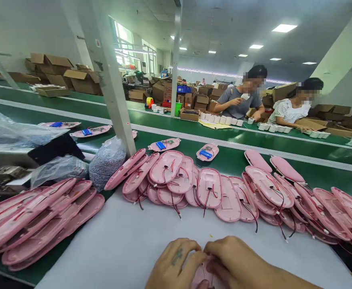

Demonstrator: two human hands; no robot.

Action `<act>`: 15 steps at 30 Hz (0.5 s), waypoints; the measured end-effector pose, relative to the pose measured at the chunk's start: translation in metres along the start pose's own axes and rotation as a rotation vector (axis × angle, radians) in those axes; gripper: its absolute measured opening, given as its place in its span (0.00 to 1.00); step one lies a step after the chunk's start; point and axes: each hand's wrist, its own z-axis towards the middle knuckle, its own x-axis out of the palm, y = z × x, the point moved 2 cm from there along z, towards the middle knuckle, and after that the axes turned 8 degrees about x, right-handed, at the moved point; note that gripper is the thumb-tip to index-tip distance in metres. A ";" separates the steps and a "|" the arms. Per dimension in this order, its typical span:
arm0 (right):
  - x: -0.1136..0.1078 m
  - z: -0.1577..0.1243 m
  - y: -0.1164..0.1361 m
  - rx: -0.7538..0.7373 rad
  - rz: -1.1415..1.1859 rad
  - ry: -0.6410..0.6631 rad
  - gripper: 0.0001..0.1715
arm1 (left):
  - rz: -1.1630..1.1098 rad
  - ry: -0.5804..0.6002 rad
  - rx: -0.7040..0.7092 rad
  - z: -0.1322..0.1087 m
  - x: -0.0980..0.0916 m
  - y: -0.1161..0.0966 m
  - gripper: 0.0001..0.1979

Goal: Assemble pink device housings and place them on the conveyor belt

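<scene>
At the bottom centre, a pink plastic shell lies low on the white work surface, mostly covered by my hands. My left hand holds its left side, with the fingers bent over the far edge. From the right, my right hand grips the same shell, fingers curled inward and touching the left fingertips. What the fingertips press inside the shell is hidden. Beyond my hands, a row of pink shells with red and black wires overlaps along the sheet's far edge.
More pink shells are stacked at left and right. Shells with blue batteries sit on the green conveyor. A metal post rises beside a plastic bag. Two people work across the line, near white parts.
</scene>
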 end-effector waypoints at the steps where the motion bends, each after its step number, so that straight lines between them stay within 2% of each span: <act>1: -0.015 0.003 -0.003 -0.003 -0.011 -0.094 0.12 | 0.057 0.016 -0.008 -0.006 0.007 -0.002 0.15; 3: -0.061 0.020 -0.015 -0.003 -0.072 -0.321 0.16 | 0.157 0.029 -0.115 -0.020 0.014 -0.006 0.20; 5: -0.107 0.056 -0.032 0.036 -0.205 -0.459 0.21 | 0.191 0.018 -0.293 -0.030 0.013 -0.010 0.27; 6: -0.123 0.080 -0.041 0.021 -0.284 -0.433 0.27 | 0.185 0.004 -0.360 -0.032 0.011 -0.012 0.28; 7: -0.132 0.105 -0.049 -0.022 -0.351 -0.323 0.31 | 0.165 -0.009 -0.391 -0.032 0.009 -0.014 0.27; 9: -0.137 0.149 -0.064 -0.100 -0.409 -0.115 0.33 | 0.097 -0.014 -0.397 -0.026 0.009 -0.018 0.21; 10: -0.134 0.165 -0.071 -0.125 -0.414 -0.046 0.30 | 0.056 -0.014 -0.389 -0.022 0.011 -0.019 0.18; 12: -0.127 0.184 -0.081 -0.136 -0.404 0.002 0.24 | -0.041 -0.023 -0.383 -0.012 0.020 -0.018 0.10; 14: -0.121 0.189 -0.088 -0.125 -0.402 0.010 0.21 | -0.133 -0.044 -0.347 -0.006 0.031 -0.017 0.02; 15: -0.119 0.190 -0.090 -0.117 -0.402 0.011 0.21 | -0.174 -0.054 -0.314 -0.004 0.036 -0.017 0.03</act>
